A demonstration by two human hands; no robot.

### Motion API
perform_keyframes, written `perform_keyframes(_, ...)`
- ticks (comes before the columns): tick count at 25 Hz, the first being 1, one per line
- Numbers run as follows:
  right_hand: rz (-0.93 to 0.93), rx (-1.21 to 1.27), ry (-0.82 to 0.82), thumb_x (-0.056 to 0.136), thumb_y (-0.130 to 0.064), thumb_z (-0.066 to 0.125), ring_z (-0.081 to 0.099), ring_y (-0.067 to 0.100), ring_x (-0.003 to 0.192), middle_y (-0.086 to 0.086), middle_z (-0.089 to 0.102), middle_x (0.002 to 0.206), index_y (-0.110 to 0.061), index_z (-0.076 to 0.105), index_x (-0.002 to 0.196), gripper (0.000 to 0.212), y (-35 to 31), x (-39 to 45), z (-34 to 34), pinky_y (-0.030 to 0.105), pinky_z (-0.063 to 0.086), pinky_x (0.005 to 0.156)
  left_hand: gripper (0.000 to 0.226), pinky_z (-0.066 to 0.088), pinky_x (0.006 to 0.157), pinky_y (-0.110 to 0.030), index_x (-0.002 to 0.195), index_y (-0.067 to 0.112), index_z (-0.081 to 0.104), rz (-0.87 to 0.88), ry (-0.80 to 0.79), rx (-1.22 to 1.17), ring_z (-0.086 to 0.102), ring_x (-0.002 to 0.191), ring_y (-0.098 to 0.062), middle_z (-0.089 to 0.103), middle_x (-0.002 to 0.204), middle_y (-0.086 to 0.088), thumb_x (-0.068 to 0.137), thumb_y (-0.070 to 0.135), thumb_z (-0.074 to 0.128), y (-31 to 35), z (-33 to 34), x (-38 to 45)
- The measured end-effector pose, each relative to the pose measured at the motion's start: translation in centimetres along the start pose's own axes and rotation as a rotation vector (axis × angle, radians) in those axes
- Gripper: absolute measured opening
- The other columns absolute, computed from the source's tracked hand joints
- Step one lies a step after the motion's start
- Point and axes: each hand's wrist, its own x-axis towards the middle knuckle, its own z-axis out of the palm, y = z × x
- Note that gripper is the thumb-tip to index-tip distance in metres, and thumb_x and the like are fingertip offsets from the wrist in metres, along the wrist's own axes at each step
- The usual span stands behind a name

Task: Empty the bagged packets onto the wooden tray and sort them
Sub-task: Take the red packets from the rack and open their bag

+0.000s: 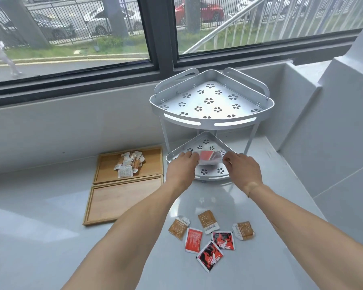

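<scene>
A clear bag of red packets [210, 158] lies on the lower shelf of a white corner rack [212, 114]. My left hand [181, 167] grips the bag's left side and my right hand [242, 167] grips its right side. The far wooden tray [107, 166] holds a pile of brown and white packets [129, 164]. The near wooden tray [122, 201] holds nothing. On the floor near me lie several loose packets [210, 237], some brown, some red, some red and black.
The rack's top shelf [212, 99] holds nothing. A low white wall and a dark-framed window [166, 49] run behind the rack. A white stepped ledge [323, 114] rises on the right. The floor is glossy grey.
</scene>
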Motion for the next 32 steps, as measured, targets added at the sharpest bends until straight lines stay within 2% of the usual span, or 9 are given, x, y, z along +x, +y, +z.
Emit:
perform_keyframes(3,-0.016,0.033,0.016,0.098,-0.023,0.044,0.059,0.032,0.075,0.007,0.069,0.085,-0.022,0.060,0.097,0.017,-2.0,-0.2,-1.8,0.033,0.039,0.059,0.025,0.032,0.055,-0.031,0.104,0.017,0.053,-0.022,0.091,-0.010,0.055,0.092,-0.025,0.060,0.102,0.000,0.088,-0.002,0.052,-0.6,-2.5,-1.1)
perform_keyframes(9,-0.138,0.119,0.113,0.096,-0.023,0.051,0.063,0.037,0.081,0.006,0.073,0.087,-0.016,0.064,0.099,0.015,-7.3,-2.6,-5.1,0.041,0.051,0.068,0.014,0.035,0.054,-0.032,0.103,0.016,0.053,-0.060,0.253,-0.063,0.054,0.088,-0.023,0.058,0.098,-0.001,0.095,0.006,0.050,-3.0,-6.6,-5.0)
perform_keyframes(12,-0.236,0.179,0.101,0.093,-0.023,0.057,0.065,0.031,0.083,0.003,0.074,0.089,-0.016,0.066,0.097,0.013,-10.3,-4.1,-5.7,0.040,0.052,0.068,0.013,0.045,0.059,-0.037,0.107,0.016,0.057,-0.084,0.288,-0.120,0.056,0.092,-0.022,0.062,0.101,0.000,0.099,0.014,0.047,-5.2,-8.5,-7.8)
perform_keyframes(15,-0.308,0.243,-0.014,0.090,-0.023,0.059,0.066,0.028,0.080,0.000,0.073,0.087,-0.018,0.066,0.098,0.011,-13.4,-6.1,-5.3,0.039,0.053,0.070,0.013,0.051,0.072,-0.042,0.105,0.020,0.059,-0.154,0.286,-0.255,0.060,0.093,-0.020,0.067,0.102,0.002,0.099,0.020,0.048,-7.8,-10.1,-11.5)
perform_keyframes(19,-0.379,0.264,-0.168,0.083,-0.023,0.059,0.056,0.017,0.067,-0.012,0.059,0.070,-0.026,0.064,0.100,0.017,-17.6,-10.2,-3.0,0.032,0.050,0.065,0.007,0.053,0.069,-0.038,0.097,0.024,0.060,-0.130,0.239,-0.396,0.062,0.082,-0.017,0.067,0.094,0.006,0.096,0.020,0.054,-11.5,-10.3,-18.0)
perform_keyframes(22,-0.373,0.296,-0.237,0.083,-0.028,0.058,0.052,0.015,0.061,-0.015,0.051,0.055,-0.030,0.062,0.091,0.010,-20.6,-13.3,-0.9,0.030,0.042,0.058,0.014,0.053,0.072,-0.034,0.093,0.028,0.060,-0.175,0.174,-0.517,0.059,0.080,-0.008,0.063,0.086,0.015,0.094,0.015,0.054,-13.7,-9.8,-22.1)
perform_keyframes(24,-0.342,0.345,-0.288,0.081,-0.033,0.058,0.053,0.017,0.059,-0.013,0.051,0.051,-0.029,0.061,0.085,0.007,-22.4,-15.2,0.2,0.032,0.046,0.059,0.020,0.053,0.075,-0.030,0.092,0.033,0.059,-0.228,0.136,-0.589,0.058,0.082,-0.004,0.061,0.086,0.017,0.094,0.014,0.053,-15.0,-9.4,-24.1)
perform_keyframes(28,-0.259,0.445,-0.414,0.070,-0.049,0.049,0.057,0.010,0.061,-0.013,0.061,0.060,-0.027,0.059,0.074,0.024,-25.8,-18.4,2.1,0.032,0.051,0.063,0.020,0.048,0.075,-0.025,0.091,0.038,0.056,-0.285,0.080,-0.592,0.057,0.082,0.007,0.062,0.087,0.021,0.094,0.018,0.051,-16.8,-8.6,-27.0)
perform_keyframes(32,-0.128,0.598,-0.523,0.075,-0.034,0.057,0.055,0.008,0.050,-0.007,0.067,0.071,-0.025,0.057,0.073,0.010,-28.6,-20.3,3.7,0.034,0.053,0.056,0.016,0.052,0.079,-0.032,0.110,0.032,0.056,-0.370,0.108,-0.576,0.057,0.097,-0.004,0.056,0.110,0.015,0.095,0.029,0.053,-17.0,-8.2,-28.5)
